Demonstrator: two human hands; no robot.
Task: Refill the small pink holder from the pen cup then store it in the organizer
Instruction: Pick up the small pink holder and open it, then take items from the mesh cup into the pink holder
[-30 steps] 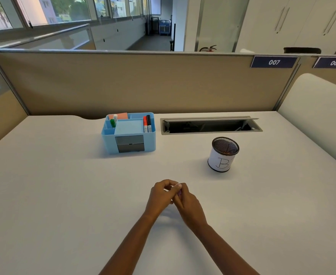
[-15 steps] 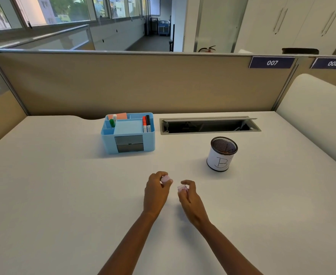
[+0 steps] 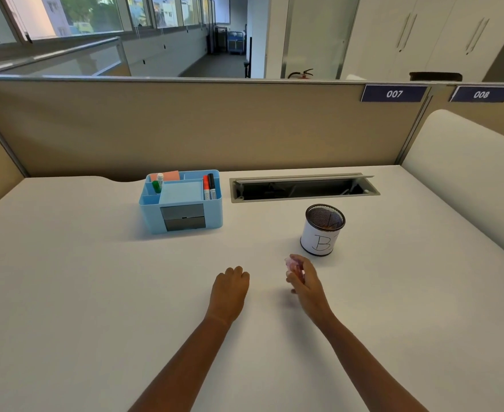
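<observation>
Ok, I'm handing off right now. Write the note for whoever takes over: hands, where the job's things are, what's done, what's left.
Right hand: holds the small pink holder just short of the pen cup.
Left hand: curled knuckles-up on the desk; whether it holds anything cannot be told.
Pen cup: upright, right of centre, contents hard to make out through the mesh.
Blue organizer: at the back left, with markers and a glue stick in it.
Done: holder picked up and brought to the cup.
Left: refill it from the cup, then store it in the organizer.
</observation>
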